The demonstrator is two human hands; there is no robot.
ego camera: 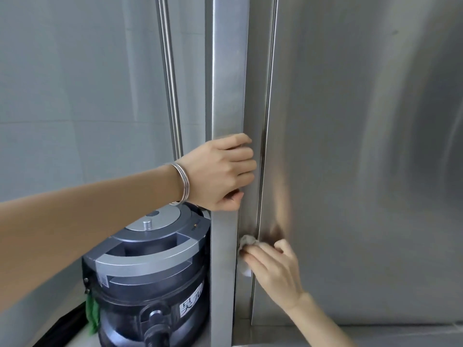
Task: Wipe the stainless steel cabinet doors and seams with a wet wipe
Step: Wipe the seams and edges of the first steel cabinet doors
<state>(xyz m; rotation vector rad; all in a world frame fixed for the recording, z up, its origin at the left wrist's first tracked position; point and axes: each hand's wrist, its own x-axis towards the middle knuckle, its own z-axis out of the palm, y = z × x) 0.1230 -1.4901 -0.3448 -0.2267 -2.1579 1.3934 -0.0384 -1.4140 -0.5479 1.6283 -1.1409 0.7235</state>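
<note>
left hand (pixel 220 171) grips door edge (pixel 226 83); right hand (pixel 274 267), fingers straight, presses wet wipe (pixel 246 239) on seam (pixel 263 151)

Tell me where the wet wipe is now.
In the head view, low near the centre, the right hand presses the wet wipe on the seam beside the cabinet door, below the left hand gripping the cabinet edge.

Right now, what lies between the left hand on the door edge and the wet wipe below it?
In the head view, only bare steel: the door edge and the seam run from the left hand down to the wet wipe.
</note>
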